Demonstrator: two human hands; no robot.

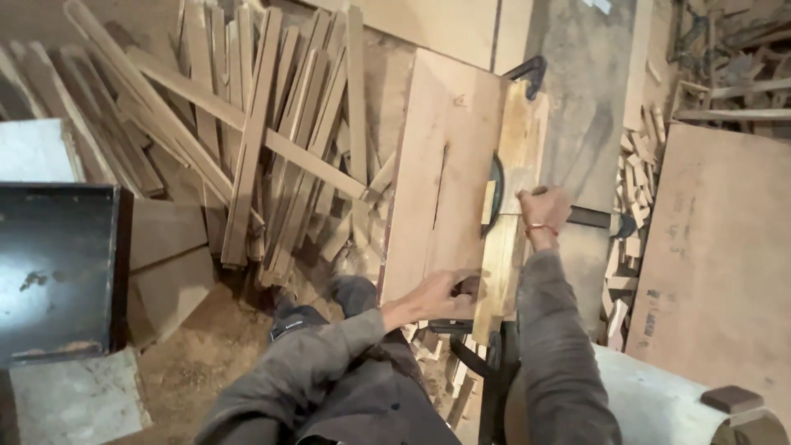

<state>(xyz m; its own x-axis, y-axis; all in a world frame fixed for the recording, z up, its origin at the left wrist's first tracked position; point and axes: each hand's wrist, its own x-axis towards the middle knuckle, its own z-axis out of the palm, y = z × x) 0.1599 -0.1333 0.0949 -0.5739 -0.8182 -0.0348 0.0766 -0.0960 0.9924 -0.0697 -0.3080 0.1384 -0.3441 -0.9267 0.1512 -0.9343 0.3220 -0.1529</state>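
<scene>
1. The left hand (432,295) pressed flat on a narrow wood strip (503,264) at the saw counter (428,206)'s near edge.
2. The right hand (542,208), its grip closed over the strip, sat beside the blade (494,194).
3. Farther off, loose slats (272,140) lay heaped on the sawdust floor (198,363).

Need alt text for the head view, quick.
Seen from above, a person's left hand and right hand press a narrow wooden strip on a small saw table. Loose wooden slats and sawdust cover the floor around.
</scene>
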